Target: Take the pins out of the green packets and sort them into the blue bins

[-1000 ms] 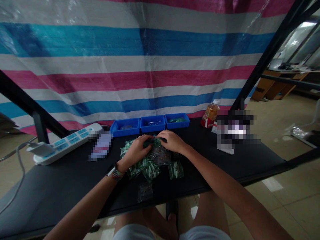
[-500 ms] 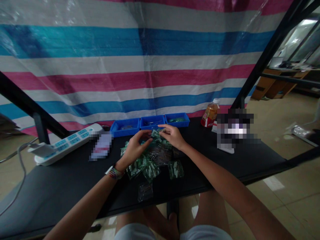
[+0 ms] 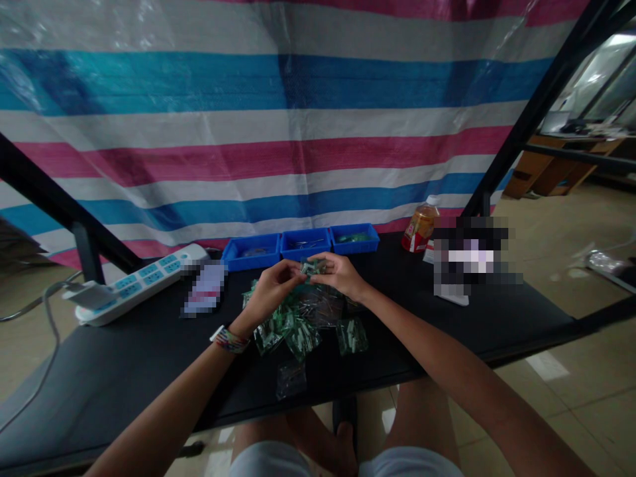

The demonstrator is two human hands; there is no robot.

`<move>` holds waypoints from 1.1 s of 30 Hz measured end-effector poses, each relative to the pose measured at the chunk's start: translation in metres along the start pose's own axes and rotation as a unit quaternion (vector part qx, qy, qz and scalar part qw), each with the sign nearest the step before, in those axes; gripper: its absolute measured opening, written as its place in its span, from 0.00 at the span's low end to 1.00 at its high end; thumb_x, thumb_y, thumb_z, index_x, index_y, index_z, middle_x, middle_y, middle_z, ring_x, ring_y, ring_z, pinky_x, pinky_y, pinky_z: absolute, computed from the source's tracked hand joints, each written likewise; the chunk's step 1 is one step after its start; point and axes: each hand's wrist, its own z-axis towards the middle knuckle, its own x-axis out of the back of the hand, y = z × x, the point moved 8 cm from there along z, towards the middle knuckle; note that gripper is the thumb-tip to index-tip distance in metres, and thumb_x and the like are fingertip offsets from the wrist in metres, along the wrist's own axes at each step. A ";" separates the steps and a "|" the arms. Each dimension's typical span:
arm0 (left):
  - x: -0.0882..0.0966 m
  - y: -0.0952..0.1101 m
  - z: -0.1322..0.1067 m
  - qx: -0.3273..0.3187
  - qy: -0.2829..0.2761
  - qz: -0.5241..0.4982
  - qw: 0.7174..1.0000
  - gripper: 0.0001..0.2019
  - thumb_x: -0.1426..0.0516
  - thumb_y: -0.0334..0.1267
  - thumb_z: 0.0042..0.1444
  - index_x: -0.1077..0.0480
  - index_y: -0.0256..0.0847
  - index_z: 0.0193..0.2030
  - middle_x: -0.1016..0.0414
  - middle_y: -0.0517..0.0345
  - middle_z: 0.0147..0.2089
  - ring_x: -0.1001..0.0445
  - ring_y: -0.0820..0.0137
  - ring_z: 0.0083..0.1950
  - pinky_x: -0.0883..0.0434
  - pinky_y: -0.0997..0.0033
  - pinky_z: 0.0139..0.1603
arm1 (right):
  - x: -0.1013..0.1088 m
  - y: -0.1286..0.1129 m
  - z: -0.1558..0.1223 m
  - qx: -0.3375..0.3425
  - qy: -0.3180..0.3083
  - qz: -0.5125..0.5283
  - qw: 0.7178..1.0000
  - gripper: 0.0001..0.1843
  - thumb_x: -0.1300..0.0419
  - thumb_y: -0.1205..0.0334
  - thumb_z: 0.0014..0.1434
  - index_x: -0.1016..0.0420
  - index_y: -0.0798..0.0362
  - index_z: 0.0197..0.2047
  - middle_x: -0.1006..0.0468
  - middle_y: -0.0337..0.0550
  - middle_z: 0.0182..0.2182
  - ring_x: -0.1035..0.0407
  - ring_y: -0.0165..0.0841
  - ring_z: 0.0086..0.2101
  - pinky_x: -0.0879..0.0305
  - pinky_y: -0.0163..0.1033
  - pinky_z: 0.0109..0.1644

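Note:
My left hand (image 3: 271, 290) and my right hand (image 3: 338, 273) meet above a heap of small clear plastic bags with green parts (image 3: 298, 328) on the black table (image 3: 124, 371). Both hands pinch one small bag (image 3: 312, 267) between their fingertips, held a little above the heap. A beaded band sits on my left wrist. Behind the hands stand three blue trays in a row: the left tray (image 3: 251, 252), the middle tray (image 3: 305, 243) and the right tray (image 3: 354, 238), which holds green pieces.
A white power strip (image 3: 134, 283) lies at the back left with a cable running off the table. A drink bottle (image 3: 420, 228) stands at the back right beside a blurred object. A striped tarp hangs behind; black frame bars slant at both sides.
Both hands have risen from the heap, where they lay pressed down, and now hold one small bag up between them. The view has shifted slightly.

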 end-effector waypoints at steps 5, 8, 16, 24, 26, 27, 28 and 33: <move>-0.005 0.003 -0.001 -0.019 -0.028 0.029 0.999 0.18 0.32 0.50 0.56 0.26 0.39 0.42 0.24 0.58 0.35 0.25 0.69 0.37 0.28 0.69 0.41 | 0.001 0.002 0.000 -0.010 0.004 0.003 1.000 0.28 0.23 0.60 0.45 0.21 0.53 0.50 0.15 0.42 0.37 0.18 0.37 0.35 0.22 0.46 0.48; -0.009 0.005 -0.003 -0.030 -0.046 0.053 0.997 0.14 0.33 0.47 0.58 0.28 0.39 0.39 0.25 0.58 0.36 0.26 0.69 0.38 0.29 0.69 0.43 | 0.000 0.002 -0.001 -0.007 0.006 -0.019 1.000 0.30 0.24 0.61 0.45 0.22 0.53 0.52 0.15 0.41 0.37 0.19 0.36 0.35 0.23 0.42 0.45; -0.014 -0.005 -0.008 -0.033 -0.054 0.033 0.997 0.11 0.34 0.39 0.55 0.31 0.40 0.40 0.27 0.59 0.37 0.27 0.70 0.39 0.28 0.70 0.44 | -0.009 0.004 -0.003 0.024 0.011 -0.082 0.996 0.23 0.29 0.66 0.47 0.23 0.53 0.48 0.16 0.43 0.39 0.19 0.37 0.38 0.25 0.42 0.47; -0.013 -0.002 -0.006 -0.033 -0.046 -0.003 0.998 0.10 0.35 0.37 0.54 0.32 0.40 0.39 0.28 0.61 0.35 0.28 0.71 0.37 0.29 0.70 0.42 | -0.009 -0.002 -0.006 0.001 0.022 -0.043 0.999 0.25 0.24 0.60 0.46 0.26 0.51 0.46 0.16 0.40 0.35 0.19 0.38 0.36 0.24 0.43 0.46; -0.012 -0.003 -0.006 -0.033 -0.048 -0.007 0.998 0.10 0.35 0.36 0.54 0.32 0.40 0.39 0.28 0.61 0.35 0.28 0.71 0.37 0.30 0.70 0.42 | -0.010 -0.004 -0.007 -0.001 0.018 -0.035 0.999 0.25 0.25 0.60 0.46 0.27 0.51 0.46 0.16 0.40 0.35 0.19 0.38 0.36 0.23 0.44 0.46; -0.012 -0.003 -0.006 -0.032 -0.047 -0.007 0.998 0.11 0.35 0.36 0.54 0.32 0.40 0.38 0.28 0.61 0.35 0.28 0.71 0.37 0.30 0.70 0.42 | -0.011 -0.005 -0.008 -0.001 0.015 -0.031 0.999 0.25 0.25 0.59 0.46 0.26 0.51 0.46 0.16 0.40 0.35 0.19 0.38 0.37 0.23 0.44 0.47; -0.011 -0.003 -0.006 -0.031 -0.045 -0.009 0.998 0.11 0.34 0.37 0.53 0.32 0.40 0.38 0.28 0.61 0.35 0.28 0.71 0.36 0.30 0.70 0.42 | -0.012 -0.005 -0.008 0.001 0.013 -0.028 1.000 0.25 0.25 0.59 0.47 0.26 0.51 0.48 0.16 0.41 0.36 0.18 0.38 0.38 0.23 0.44 0.48; -0.011 0.003 -0.007 -0.030 -0.043 -0.029 0.998 0.11 0.35 0.39 0.54 0.33 0.40 0.38 0.28 0.61 0.35 0.28 0.71 0.37 0.30 0.70 0.43 | -0.016 -0.005 -0.010 0.015 0.008 -0.028 0.999 0.29 0.26 0.60 0.47 0.26 0.50 0.52 0.15 0.43 0.41 0.18 0.40 0.42 0.24 0.45 0.51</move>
